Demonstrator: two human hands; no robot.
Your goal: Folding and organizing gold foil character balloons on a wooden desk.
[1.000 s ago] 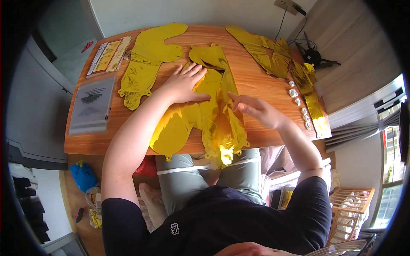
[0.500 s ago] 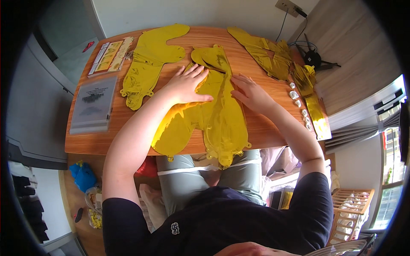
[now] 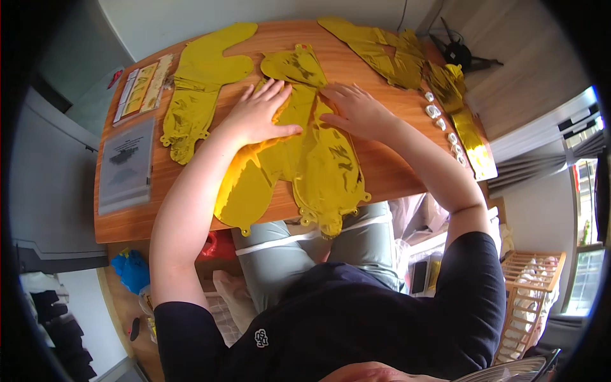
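A flat, uninflated gold foil balloon [image 3: 328,172] lies in front of me on the wooden table, its tabbed lower end hanging past the near edge. My left hand [image 3: 259,118] presses flat on its left part, fingers spread and thumb pointing right. At the balloon's upper right edge rests my right hand [image 3: 358,113], palm down with fingers stretched out and thumb apart. Neither hand is closed on anything. The foil between them is creased, and part of it is hidden under my hands.
Another flat gold balloon [image 3: 197,89] lies left, with a printed card packet [image 3: 143,89] and a clear plastic sleeve [image 3: 127,169] beyond it. More gold foil [image 3: 375,54] lies far right, near small white rolls [image 3: 439,119] and a black stand [image 3: 459,54].
My right hand has shifted inward over the balloon's upper right edge, its thumb now spread onto the foil. My left hand keeps its place on the foil. The whole view has shifted slightly.
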